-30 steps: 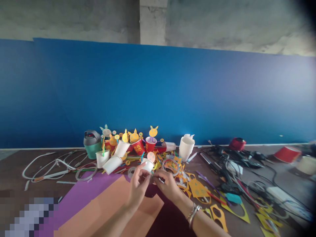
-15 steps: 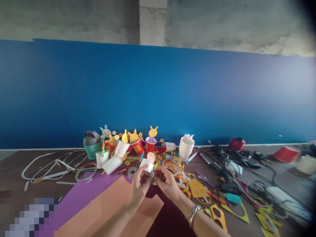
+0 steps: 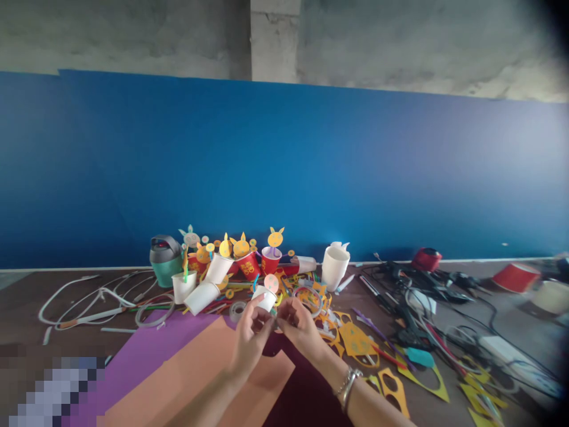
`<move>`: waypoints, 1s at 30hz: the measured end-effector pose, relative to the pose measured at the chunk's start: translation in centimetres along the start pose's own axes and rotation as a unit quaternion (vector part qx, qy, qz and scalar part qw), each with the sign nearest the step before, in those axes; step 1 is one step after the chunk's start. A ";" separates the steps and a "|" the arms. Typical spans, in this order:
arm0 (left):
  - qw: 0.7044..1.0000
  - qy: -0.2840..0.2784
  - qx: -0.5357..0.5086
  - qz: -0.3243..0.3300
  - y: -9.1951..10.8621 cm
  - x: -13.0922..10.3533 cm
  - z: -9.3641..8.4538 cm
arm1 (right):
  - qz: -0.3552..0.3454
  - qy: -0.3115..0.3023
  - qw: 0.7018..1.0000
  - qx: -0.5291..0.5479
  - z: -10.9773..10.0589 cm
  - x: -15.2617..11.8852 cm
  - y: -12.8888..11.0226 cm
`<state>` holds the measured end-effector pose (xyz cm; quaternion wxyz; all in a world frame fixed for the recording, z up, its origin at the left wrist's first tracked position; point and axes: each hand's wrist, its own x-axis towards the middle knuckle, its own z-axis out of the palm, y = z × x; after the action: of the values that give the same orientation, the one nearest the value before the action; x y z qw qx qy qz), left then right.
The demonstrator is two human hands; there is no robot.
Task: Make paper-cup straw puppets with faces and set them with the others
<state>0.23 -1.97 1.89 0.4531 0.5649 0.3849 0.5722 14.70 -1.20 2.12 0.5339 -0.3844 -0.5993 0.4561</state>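
Observation:
My left hand and my right hand meet fingertip to fingertip above the coloured sheets. Both are closed in a pinch around something small, mostly hidden by the fingers; a bit of green and pink shows there. Just beyond them a white paper cup carries a round pink paper face and a blue strip. An orange sheet lies under my left forearm, over a purple sheet, and a dark maroon sheet is beneath my right forearm.
Behind stand red cups with yellow paper faces, a green lantern-like object and a tall white cup. Yellow paper scraps spread to the right, beside a black glue gun, cables and a white power strip.

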 end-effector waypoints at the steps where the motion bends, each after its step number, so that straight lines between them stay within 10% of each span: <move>1: 1.000 0.003 0.011 0.003 0.1 0.0 0.0 | -0.004 0.002 1.000 -0.026 0.0 -0.1 -0.2; 13: 0.999 0.013 0.032 0.012 0.2 0.0 -0.3 | -0.024 -0.029 0.986 -0.163 -0.3 0.1 -1.1; 30: 0.999 0.003 -0.049 -0.019 0.5 0.2 -0.3 | 0.055 -0.006 0.998 0.004 -0.4 0.4 0.1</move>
<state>-0.10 -1.96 2.43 0.4897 0.5330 0.3683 0.5835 14.99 -0.73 2.15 0.5059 -0.4118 -0.5787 0.4896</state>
